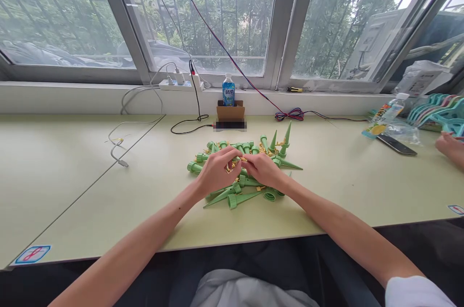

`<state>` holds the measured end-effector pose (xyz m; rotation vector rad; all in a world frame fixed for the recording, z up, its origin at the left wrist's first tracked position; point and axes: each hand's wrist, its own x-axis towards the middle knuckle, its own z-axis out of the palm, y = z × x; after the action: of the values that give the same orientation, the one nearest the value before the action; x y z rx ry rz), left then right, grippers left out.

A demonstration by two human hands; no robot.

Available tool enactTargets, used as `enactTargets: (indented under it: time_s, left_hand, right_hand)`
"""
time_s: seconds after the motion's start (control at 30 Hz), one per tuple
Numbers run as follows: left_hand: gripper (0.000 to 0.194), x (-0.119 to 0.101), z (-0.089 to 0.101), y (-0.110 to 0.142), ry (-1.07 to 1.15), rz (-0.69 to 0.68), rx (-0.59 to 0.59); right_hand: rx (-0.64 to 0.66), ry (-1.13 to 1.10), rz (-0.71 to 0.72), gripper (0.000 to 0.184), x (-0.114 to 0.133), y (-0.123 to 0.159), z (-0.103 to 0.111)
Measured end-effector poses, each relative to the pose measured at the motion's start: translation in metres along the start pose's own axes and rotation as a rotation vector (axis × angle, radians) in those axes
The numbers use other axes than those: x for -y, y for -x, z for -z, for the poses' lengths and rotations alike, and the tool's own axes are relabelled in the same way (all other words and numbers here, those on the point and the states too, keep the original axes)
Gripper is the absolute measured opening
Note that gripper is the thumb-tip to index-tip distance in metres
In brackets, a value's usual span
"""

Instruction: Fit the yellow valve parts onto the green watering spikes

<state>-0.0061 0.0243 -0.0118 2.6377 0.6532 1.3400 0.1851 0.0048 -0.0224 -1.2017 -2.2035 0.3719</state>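
Note:
My left hand (219, 170) and my right hand (266, 170) meet above a pile of green plastic plant watering spikes (232, 200). Their fingertips are pinched together around a small yellow valve piece (243, 158), mostly covered by the fingers. Something green shows beside it under my left fingers; whether it is held or lies in the pile behind, I cannot tell. More yellow valve pieces (260, 188) are scattered among the spikes. Several spikes lie on their sides, and a few, like the tall spike (287, 138), point upward. A green ring-shaped cap (269, 196) lies near my right wrist.
Behind the pile, a blue bottle (228, 92) stands at a small cardboard box (231, 112). Cables (119, 145) and a power strip (179, 85) are at the left. On the right are a phone (397, 144), a tilted bottle (386, 116), hangers (438, 111) and another person's hand (451, 147).

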Motion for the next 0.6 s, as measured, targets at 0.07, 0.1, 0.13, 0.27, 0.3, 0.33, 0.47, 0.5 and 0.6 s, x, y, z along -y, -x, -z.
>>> enactTargets:
  time_s: [0.07,0.1,0.13,0.27,0.3,0.33,0.47,0.5,0.6]
  left_hand:
    - [0.007,-0.0006,0.0002,-0.0003,-0.011,0.007,0.004]
    - [0.006,-0.0009,0.0003,-0.0006,-0.014,0.009,0.004]
    - [0.006,-0.0012,0.0002,-0.001,-0.017,0.01,0.0]
    - [0.006,-0.0016,-0.0005,-0.0023,-0.016,0.011,-0.017]
    - [0.007,-0.0015,-0.0007,-0.0023,-0.017,0.013,-0.018]
    - [0.007,-0.0013,-0.0008,-0.0023,-0.019,0.014,-0.018]
    - [0.008,-0.0005,-0.0013,-0.0016,-0.025,0.014,-0.025]
    - [0.009,-0.0003,-0.0014,-0.0014,-0.025,0.014,-0.025]
    - [0.009,0.0004,-0.0019,-0.0009,-0.025,0.016,-0.014]
  right_hand:
    - [-0.002,0.001,0.002,0.033,-0.0007,-0.0002,-0.0005]
    - [-0.001,0.002,0.002,0.033,-0.0009,-0.0003,-0.0006]
    - [0.0,0.005,0.001,0.034,-0.0009,-0.0003,-0.0006]
    - [0.003,0.018,-0.008,0.037,0.0,-0.0005,-0.0002]
    - [0.005,0.021,-0.01,0.037,0.0004,-0.0006,-0.0001]
    - [0.007,0.025,-0.011,0.038,0.0006,-0.0007,0.0]
    - [0.017,0.048,-0.017,0.041,0.0006,-0.0009,-0.0003]
    - [0.016,0.052,-0.018,0.041,0.0002,-0.0009,-0.0005]
    - [-0.007,0.047,-0.017,0.035,-0.0011,-0.0006,-0.0012]
